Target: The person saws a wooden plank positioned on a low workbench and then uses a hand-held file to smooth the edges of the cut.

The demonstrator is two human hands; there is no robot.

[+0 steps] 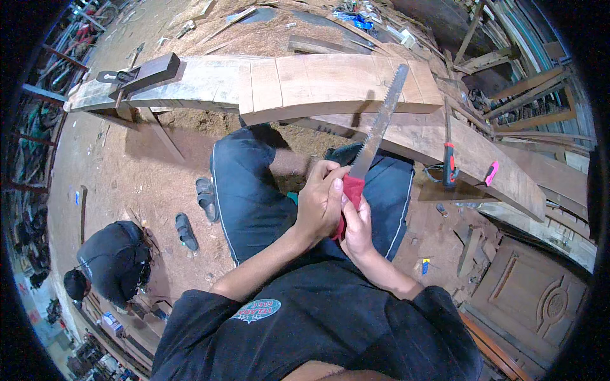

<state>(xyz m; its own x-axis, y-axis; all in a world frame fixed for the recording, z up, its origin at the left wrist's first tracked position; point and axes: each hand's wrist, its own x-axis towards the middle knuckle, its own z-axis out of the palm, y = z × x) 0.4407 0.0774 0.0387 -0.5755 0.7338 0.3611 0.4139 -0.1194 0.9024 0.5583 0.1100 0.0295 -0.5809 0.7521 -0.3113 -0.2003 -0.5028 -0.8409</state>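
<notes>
Head view: above the lap [250, 190], with forearms [267, 267] angled inward, clasps with curled left hand [323, 202], then with right hand [357, 230] opposite, the red handle [354, 185] of a handsaw [379, 131]; slants its long, grey, toothed blade [389, 105] up and rightward.

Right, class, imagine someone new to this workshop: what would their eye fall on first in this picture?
Probably the saw in the centre, its red handle held by the left hand and right hand, its toothed blade slanting up and right. Next, the curved piece of wood marked with lines, lying beyond the knees. A carved wooden panel also stands out at lower right.
</notes>
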